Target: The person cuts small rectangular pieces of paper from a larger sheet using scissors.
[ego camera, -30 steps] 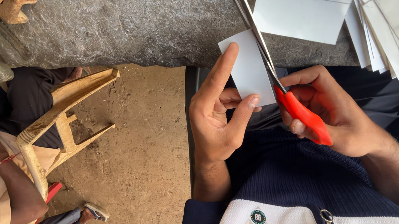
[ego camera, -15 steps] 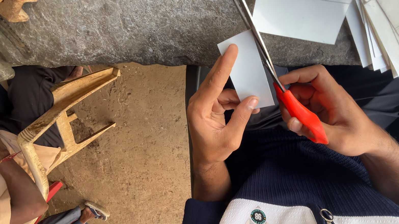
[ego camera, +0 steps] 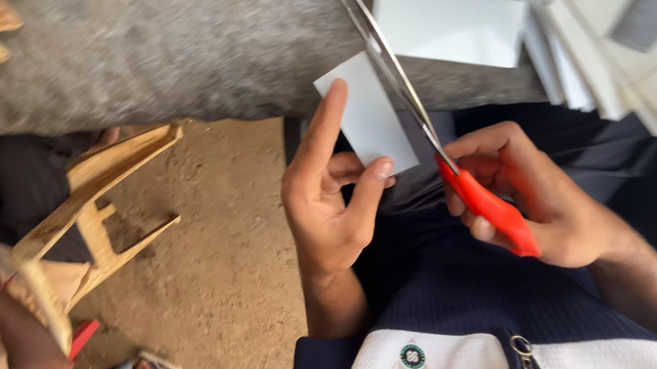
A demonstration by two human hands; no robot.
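White paper piece upright; red-handled scissors alongside.

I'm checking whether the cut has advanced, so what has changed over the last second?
Very little. The left hand still pinches the small white card, and the right hand still grips the red-handled scissors, blades beside the card's right edge. Any closing of the blades or advance along the card is too slight to tell. The paper stacks and the wooden chair stayed put.
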